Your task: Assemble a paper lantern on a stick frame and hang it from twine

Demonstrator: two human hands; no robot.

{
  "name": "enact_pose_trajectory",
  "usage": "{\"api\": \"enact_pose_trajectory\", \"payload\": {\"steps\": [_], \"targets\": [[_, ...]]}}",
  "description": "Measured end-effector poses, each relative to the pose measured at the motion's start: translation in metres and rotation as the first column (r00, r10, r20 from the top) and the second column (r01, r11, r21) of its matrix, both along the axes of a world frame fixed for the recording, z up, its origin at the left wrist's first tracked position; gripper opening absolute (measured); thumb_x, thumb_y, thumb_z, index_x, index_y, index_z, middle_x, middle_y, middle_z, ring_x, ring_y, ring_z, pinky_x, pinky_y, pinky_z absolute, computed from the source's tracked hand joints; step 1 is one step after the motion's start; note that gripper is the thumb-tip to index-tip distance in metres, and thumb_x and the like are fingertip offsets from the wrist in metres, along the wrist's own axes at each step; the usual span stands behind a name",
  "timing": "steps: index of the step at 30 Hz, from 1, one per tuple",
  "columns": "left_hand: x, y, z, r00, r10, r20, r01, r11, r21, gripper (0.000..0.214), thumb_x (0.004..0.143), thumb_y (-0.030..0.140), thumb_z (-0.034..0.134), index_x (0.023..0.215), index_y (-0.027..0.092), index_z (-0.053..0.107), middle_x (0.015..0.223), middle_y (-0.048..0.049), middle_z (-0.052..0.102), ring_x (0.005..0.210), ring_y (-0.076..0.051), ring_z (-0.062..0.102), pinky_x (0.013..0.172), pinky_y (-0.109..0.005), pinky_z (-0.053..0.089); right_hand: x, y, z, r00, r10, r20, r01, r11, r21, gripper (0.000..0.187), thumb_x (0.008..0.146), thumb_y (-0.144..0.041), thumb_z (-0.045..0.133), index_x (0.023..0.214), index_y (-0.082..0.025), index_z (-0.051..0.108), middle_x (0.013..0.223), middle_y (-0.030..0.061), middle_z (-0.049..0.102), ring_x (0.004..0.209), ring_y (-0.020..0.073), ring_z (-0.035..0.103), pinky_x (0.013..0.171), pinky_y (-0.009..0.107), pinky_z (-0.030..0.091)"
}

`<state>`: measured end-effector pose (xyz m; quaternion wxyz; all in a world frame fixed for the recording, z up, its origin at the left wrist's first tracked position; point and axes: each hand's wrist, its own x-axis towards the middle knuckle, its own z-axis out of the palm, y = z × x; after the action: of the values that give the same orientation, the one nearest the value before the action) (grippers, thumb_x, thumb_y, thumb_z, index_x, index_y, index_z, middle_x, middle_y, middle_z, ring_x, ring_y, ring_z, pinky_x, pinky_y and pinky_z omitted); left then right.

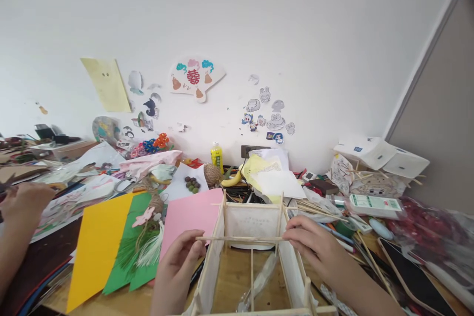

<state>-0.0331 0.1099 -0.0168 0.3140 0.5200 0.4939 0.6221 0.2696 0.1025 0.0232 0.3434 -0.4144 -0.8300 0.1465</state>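
A box-shaped frame of thin wooden sticks with white paper walls (249, 222) lies on the desk in front of me. My left hand (177, 266) grips its left side, fingers curled at the end of a horizontal stick (240, 239). My right hand (314, 247) pinches the other end of that stick at the frame's right side. Inside the frame, the wooden desk and a clear plastic wrapper (259, 279) show through.
Yellow (98, 247), green (128, 237) and pink (188, 217) card sheets lie left of the frame, with a tassel ornament (148, 242) on them. Another person's hand (22, 202) rests at far left. Loose sticks (314, 207), a glue bottle (217, 156), a banana, paper lanterns (381, 155) and clutter fill the back.
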Motion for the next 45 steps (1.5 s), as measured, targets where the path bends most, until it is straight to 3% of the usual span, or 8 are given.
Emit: {"api": "enact_pose_trajectory", "payload": {"steps": [4, 7, 11, 15, 23, 35, 45], "targets": [[0.009, 0.000, 0.017, 1.000, 0.025, 0.017, -0.025, 0.999, 0.023, 0.037, 0.061, 0.054, 0.074, 0.064, 0.019, 0.065, 0.057, -0.0009, 0.063, 0.054, -0.014, 0.060, 0.052, -0.023, 0.053, 0.002, -0.004, -0.001, 1.000, -0.014, 0.010, 0.014, 1.000, 0.017, 0.028, 0.093, -0.024, 0.041, 0.101, -0.030, 0.067, 0.107, 0.0073, 0.061, 0.097, 0.0203, 0.060, 0.083, 0.033, 0.051], [0.011, 0.001, 0.020, 0.999, 0.032, 0.007, -0.033, 0.999, 0.020, 0.036, 0.060, 0.052, 0.074, 0.064, 0.018, 0.064, 0.055, -0.0008, 0.063, 0.053, -0.015, 0.060, 0.053, -0.024, 0.053, 0.003, -0.006, -0.004, 0.998, -0.052, -0.046, 0.054, 0.998, 0.022, 0.027, 0.093, -0.025, 0.042, 0.102, -0.028, 0.067, 0.106, 0.0074, 0.061, 0.099, 0.0200, 0.060, 0.087, 0.033, 0.049], [0.008, 0.002, 0.016, 0.999, 0.037, 0.000, -0.037, 0.999, 0.002, 0.032, 0.061, 0.048, 0.073, 0.067, 0.019, 0.064, 0.057, -0.0004, 0.063, 0.055, -0.015, 0.059, 0.055, -0.025, 0.052, 0.005, -0.008, -0.012, 0.985, -0.129, -0.111, 0.132, 0.991, 0.027, 0.022, 0.093, -0.029, 0.045, 0.099, -0.025, 0.066, 0.107, 0.0073, 0.061, 0.101, 0.0196, 0.058, 0.089, 0.033, 0.048], [0.005, 0.002, 0.011, 0.999, 0.037, 0.000, -0.037, 0.999, 0.006, 0.028, 0.065, 0.046, 0.071, 0.070, 0.019, 0.064, 0.056, 0.0006, 0.062, 0.057, -0.014, 0.059, 0.057, -0.024, 0.051, 0.006, -0.007, -0.019, 0.970, -0.178, -0.165, 0.187, 0.981, 0.043, 0.022, 0.093, -0.035, 0.047, 0.089, -0.023, 0.065, 0.093, 0.0062, 0.063, 0.090, 0.0192, 0.060, 0.081, 0.033, 0.048], [0.005, 0.001, 0.012, 1.000, 0.009, 0.015, -0.010, 1.000, 0.030, 0.027, 0.066, 0.045, 0.071, 0.071, 0.019, 0.064, 0.056, 0.0009, 0.062, 0.057, -0.014, 0.059, 0.058, -0.026, 0.052, 0.007, -0.005, -0.032, 0.902, -0.283, -0.327, 0.281, 0.958, -0.054, 0.021, 0.087, -0.038, 0.054, 0.085, -0.021, 0.066, 0.086, 0.0052, 0.069, 0.081, 0.0199, 0.064, 0.073, 0.031, 0.049], [0.006, 0.009, 0.010, 1.000, 0.009, 0.027, -0.010, 1.000, 0.030, 0.035, 0.065, 0.052, 0.071, 0.068, 0.018, 0.061, 0.055, 0.0004, 0.061, 0.055, -0.014, 0.058, 0.058, -0.027, 0.051, 0.000, -0.009, -0.045, 0.852, -0.297, -0.431, 0.266, 0.955, -0.133, 0.031, 0.083, -0.047, 0.054, 0.079, -0.020, 0.068, 0.078, 0.0058, 0.069, 0.070, 0.0183, 0.063, 0.061, 0.026, 0.051], [0.004, 0.011, 0.007, 1.000, 0.003, 0.026, -0.003, 1.000, 0.015, 0.036, 0.066, 0.053, 0.070, 0.069, 0.018, 0.061, 0.057, -0.0003, 0.062, 0.056, -0.015, 0.058, 0.059, -0.027, 0.051, 0.000, -0.009, -0.048, 0.835, -0.313, -0.451, 0.292, 0.949, -0.118, 0.028, 0.083, -0.045, 0.056, 0.080, -0.021, 0.070, 0.079, 0.0060, 0.070, 0.074, 0.0195, 0.065, 0.065, 0.027, 0.053]]}}
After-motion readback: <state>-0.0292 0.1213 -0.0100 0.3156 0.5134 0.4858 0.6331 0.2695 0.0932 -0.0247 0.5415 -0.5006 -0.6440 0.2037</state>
